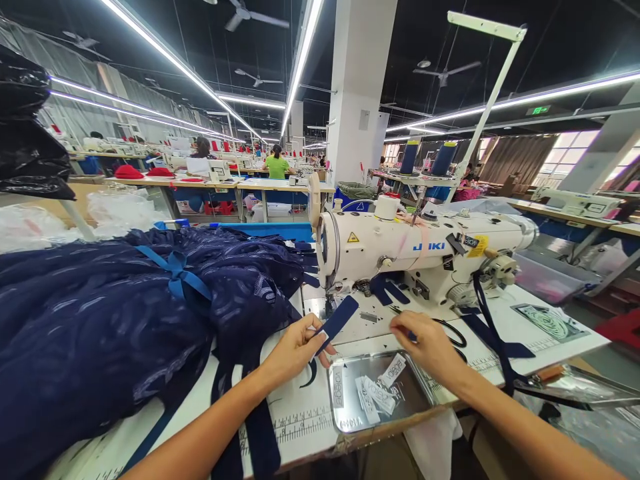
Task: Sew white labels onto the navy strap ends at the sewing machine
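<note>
My left hand (303,343) pinches a short navy fabric strap (341,321) in front of the sewing machine's needle area. A small bit of white shows on the strap by my fingertips. To the right, my right hand (425,343) has its fingers curled together above the table; a bit of dark blue shows between them, too small to name. Just behind that hand lie black-handled scissors (457,333), partly hidden by it. Between and below both hands, a metal tray (420,400) holds several white printed labels (379,395). The white sewing machine (390,240) stands just beyond.
A large heap of navy garments (115,320), tied with a blue ribbon (183,275), covers the table's left side. Navy strap pieces (387,290) lie under the machine arm. A green patterned card (547,322) lies at right. Other workstations and a person in green (277,165) are farther back.
</note>
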`<state>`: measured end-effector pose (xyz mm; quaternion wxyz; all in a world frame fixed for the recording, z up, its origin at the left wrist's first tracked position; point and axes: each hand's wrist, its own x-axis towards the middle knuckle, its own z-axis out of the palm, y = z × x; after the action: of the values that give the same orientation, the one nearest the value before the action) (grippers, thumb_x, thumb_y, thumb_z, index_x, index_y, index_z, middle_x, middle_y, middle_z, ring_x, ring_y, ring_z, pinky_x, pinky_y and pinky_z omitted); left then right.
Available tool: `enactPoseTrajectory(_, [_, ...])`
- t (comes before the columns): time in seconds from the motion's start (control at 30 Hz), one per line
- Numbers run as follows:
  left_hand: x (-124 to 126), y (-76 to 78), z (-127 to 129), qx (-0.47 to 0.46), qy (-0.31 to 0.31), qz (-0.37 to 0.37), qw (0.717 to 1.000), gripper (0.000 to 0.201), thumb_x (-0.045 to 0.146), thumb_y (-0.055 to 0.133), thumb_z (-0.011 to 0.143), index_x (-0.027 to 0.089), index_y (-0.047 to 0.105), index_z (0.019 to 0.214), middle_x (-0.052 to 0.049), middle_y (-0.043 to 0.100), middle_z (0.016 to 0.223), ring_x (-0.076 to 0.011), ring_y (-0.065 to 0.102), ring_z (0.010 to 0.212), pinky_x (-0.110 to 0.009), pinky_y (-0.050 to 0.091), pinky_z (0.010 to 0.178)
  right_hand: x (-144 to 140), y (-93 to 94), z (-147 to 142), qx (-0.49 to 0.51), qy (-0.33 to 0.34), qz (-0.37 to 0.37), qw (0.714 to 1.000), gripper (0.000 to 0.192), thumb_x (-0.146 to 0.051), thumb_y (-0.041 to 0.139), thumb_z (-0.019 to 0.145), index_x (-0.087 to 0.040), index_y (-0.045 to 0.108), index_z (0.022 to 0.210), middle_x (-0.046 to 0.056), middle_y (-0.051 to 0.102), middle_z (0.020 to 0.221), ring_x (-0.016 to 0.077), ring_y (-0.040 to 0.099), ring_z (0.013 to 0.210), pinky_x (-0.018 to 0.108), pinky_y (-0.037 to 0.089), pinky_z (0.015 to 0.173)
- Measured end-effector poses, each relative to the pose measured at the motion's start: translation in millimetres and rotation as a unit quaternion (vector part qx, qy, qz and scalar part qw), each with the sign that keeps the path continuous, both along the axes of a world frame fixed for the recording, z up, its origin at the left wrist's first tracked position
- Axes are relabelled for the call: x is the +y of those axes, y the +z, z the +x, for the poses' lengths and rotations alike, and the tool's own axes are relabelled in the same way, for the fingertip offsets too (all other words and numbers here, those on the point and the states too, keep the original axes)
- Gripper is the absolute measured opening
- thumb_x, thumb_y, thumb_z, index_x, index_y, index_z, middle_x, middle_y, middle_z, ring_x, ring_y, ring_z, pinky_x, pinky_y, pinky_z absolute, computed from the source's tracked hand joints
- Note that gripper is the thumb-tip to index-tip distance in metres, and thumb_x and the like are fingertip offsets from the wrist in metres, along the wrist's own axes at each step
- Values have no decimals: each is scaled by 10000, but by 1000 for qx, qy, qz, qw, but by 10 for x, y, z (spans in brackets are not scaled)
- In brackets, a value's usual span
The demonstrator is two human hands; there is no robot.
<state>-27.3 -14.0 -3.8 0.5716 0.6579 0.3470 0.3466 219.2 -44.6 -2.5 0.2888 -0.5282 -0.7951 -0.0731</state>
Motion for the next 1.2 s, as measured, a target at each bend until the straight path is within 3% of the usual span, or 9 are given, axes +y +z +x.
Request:
enactPoseTrajectory(0.07, [-10,-4,16,-1,7,7,1000,334,466,550,728,185,369,726,-22,660,655,-140,605,509,-246,394,547,-15,25,-320,108,88,-14,990,128,-137,446,784,-180,533,700,5,567,652,126,521,612,242,384,610])
enactPoseTrajectory(0.13, [-17,-9,26,-1,12,15,1000,325,460,545,730,184,373,719,-18,656,649,-139,601,512,-247,401,545,-6,43,-597,176,125,-36,976,134,-125,450,766,-185,510,661,-12,540,623,114,497,593,229,377,590])
enactPoseTrajectory(0.3, [-22,-23,27,0,20,52,998,283,426,522,752,181,389,703,11,615,524,-127,574,487,-218,359,496,77,59,-950,229,109,-87,963,131,-111,460,729,-183,495,625,-30,529,591,102,465,553,224,357,563])
enactPoseTrajectory(0.43, [-34,-22,22,27,39,79,996,232,381,496,774,187,390,705,22,606,494,-107,525,443,-200,267,425,113,47,-995,236,93,-112,961,125,-126,461,737,-184,498,632,-35,550,583,102,478,548,231,362,582])
enactPoseTrajectory(0.67, [-61,-13,11,40,36,90,994,195,361,456,793,193,390,718,23,606,531,-126,557,512,-223,361,519,168,14,-997,273,108,-147,944,121,-142,469,736,-187,484,625,-52,525,521,93,484,519,214,376,570])
enactPoseTrajectory(0.83, [-56,-13,16,8,6,65,998,261,426,477,777,192,385,706,27,595,537,-134,584,529,-231,389,546,175,-7,-981,244,113,-118,956,127,-142,454,737,-187,468,619,-52,516,517,95,459,524,222,360,575])
enactPoseTrajectory(1.07, [-37,-19,19,-31,-32,14,999,315,473,530,746,193,384,735,27,606,562,-137,599,552,-253,402,607,165,5,-965,297,136,-134,936,138,-152,438,731,-194,444,601,-54,502,490,93,453,506,215,371,557])
enactPoseTrajectory(1.2, [-33,-15,10,-39,-35,6,999,325,477,541,738,192,385,747,21,615,584,-142,602,557,-258,404,613,148,-1,-950,275,130,-116,946,147,-160,433,753,-192,464,613,-46,516,507,104,467,537,238,369,593])
